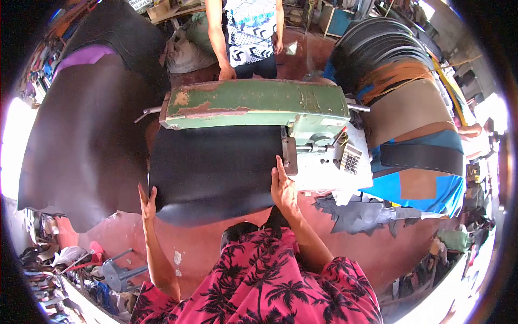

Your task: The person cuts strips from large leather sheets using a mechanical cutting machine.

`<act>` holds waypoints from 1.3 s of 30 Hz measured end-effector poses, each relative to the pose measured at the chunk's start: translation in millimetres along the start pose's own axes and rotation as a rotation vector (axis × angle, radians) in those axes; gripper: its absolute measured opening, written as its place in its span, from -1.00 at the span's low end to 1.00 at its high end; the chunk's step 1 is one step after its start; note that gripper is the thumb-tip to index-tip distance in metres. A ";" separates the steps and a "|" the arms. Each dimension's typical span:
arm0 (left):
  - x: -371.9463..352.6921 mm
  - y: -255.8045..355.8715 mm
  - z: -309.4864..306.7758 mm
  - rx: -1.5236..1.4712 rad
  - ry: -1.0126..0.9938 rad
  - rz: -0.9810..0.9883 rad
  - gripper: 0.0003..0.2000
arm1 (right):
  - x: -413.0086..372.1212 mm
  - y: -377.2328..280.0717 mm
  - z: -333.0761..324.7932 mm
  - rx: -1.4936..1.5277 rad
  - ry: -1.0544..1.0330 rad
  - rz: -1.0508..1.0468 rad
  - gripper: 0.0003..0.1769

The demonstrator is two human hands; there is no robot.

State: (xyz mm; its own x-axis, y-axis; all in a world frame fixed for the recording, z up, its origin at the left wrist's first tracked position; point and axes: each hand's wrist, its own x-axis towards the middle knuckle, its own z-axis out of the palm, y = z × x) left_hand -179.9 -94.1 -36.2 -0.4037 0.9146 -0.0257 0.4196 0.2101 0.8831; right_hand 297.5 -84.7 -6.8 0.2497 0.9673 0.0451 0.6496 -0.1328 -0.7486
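Head view: black leather sheet [216,167] spread flat beneath green machine [253,102], near edge overhanging. Right hand [283,189] laid flat on sheet's right edge, fingers [278,171] straight and pressed together. Left hand [147,202] at near-left corner, touching the edge; closure of its fingers not discernible. Another person's hand [226,73] resting on machine's far side.

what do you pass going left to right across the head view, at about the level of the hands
dark hide → left hand → black sheet → right hand → calculator → blue and brown sheet
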 end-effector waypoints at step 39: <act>-24.9 11.5 -5.7 -0.109 -0.069 0.212 -0.44 | 6.5 7.0 10.9 -0.080 0.154 -0.102 -0.46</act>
State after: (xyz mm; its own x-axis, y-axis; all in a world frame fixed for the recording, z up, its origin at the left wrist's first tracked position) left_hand -169.7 -116.4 -22.7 -0.2577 0.9564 0.1371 0.3975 -0.0244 0.9173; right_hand 295.8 -76.9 -19.1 0.2826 0.9327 0.2239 0.7310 -0.0583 -0.6799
